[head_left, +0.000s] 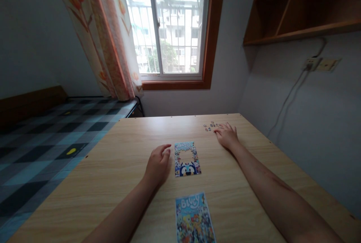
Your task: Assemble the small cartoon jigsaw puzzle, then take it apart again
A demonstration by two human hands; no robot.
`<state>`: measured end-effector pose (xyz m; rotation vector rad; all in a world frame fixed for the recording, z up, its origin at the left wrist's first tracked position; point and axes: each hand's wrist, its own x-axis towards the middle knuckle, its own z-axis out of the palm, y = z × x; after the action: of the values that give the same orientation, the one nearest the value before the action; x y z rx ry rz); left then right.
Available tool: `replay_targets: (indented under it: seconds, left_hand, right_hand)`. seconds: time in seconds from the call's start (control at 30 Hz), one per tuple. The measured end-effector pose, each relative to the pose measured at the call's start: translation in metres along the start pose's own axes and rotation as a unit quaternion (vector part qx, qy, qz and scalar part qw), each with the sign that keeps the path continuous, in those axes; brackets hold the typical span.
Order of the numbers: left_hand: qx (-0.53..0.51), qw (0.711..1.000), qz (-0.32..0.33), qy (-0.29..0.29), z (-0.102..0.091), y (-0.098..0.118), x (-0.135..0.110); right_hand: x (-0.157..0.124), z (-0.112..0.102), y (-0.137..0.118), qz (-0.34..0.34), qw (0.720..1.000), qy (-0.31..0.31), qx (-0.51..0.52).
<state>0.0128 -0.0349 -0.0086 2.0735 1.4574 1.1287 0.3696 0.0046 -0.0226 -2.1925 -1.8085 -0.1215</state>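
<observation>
A partly assembled jigsaw puzzle (188, 169) lies flat near the middle of the table, its border joined around a gap that shows bare wood. Just left of it rests my left hand (158, 163), holding nothing, index finger stretched toward the puzzle and thumb apart. Farther off to the right, my right hand (227, 135) reaches to the loose puzzle pieces (209, 129), palm down with fingers spread. Its fingertips touch or hover over the nearest pieces; I cannot tell which. Closer to me lies a colourful picture sheet (194, 218) with "Bluey" lettering, cut off by the lower edge.
The wooden table (121, 160) reaches toward a wall with a barred window (180, 28). On the left stands a bed with a checked cover (56, 141), below a floral curtain (113, 40). A wall shelf (296, 28) and a socket with a cord (311, 63) are on the right.
</observation>
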Motion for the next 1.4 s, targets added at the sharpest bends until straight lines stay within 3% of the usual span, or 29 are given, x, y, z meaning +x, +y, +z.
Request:
replay_targets:
  seconds: [0.2, 0.47, 0.67, 0.93, 1.23, 1.4]
  left_hand:
    - [0.004, 1.000, -0.011, 0.004, 0.000, 0.001, 0.000]
    - [0.010, 1.000, -0.005, 0.007, 0.001, 0.000, 0.000]
    - [0.019, 1.000, -0.001, 0.004, 0.001, -0.001, 0.000]
    - [0.022, 1.000, 0.011, 0.004, -0.001, -0.001, 0.000]
    - [0.033, 0.999, 0.012, -0.002, 0.001, -0.001, -0.001]
    - [0.048, 0.998, 0.037, 0.000, 0.002, 0.003, -0.004]
  right_hand:
    - [0.004, 0.004, 0.000, 0.047, 0.998, -0.039, -0.015]
    - [0.000, 0.003, -0.013, -0.025, 0.998, -0.049, -0.014]
    - [-0.005, -0.007, -0.009, -0.051, 0.998, 0.018, -0.009]
    - [-0.008, -0.014, -0.009, -0.011, 1.000, 0.011, -0.016]
    - [-0.009, -0.039, -0.023, -0.010, 0.995, -0.098, -0.025]
    - [-0.006, -0.044, -0.019, -0.008, 0.980, -0.167, 0.110]
